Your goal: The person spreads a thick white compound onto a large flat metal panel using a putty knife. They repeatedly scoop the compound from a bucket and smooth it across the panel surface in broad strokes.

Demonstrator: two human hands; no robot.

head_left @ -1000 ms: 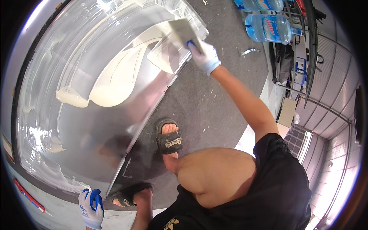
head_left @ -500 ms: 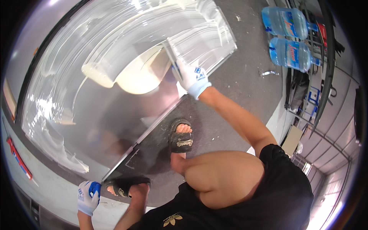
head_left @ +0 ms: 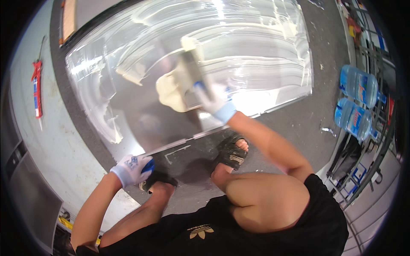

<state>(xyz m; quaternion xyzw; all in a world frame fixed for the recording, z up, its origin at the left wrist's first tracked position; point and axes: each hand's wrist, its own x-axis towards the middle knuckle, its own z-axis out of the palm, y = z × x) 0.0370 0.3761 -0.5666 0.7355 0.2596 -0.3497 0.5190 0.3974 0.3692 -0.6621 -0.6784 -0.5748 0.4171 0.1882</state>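
The right hand [head_left: 213,97] is gripping a flat trowel [head_left: 190,72] against creamy paste [head_left: 168,91] on a glossy, streaked sheet [head_left: 156,123]; the left hand [head_left: 134,170] is curling beside its corner, grip unclear. The trowel is now sitting farther left, the paste pool shrinking.

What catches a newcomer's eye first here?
Likely the big shiny panel filling the upper middle, smeared with cream paste. Near its centre, the gloved right hand holds a flat spreader, with a patch of paste just left. Then two blue bottles at far right and a red tube at far left.
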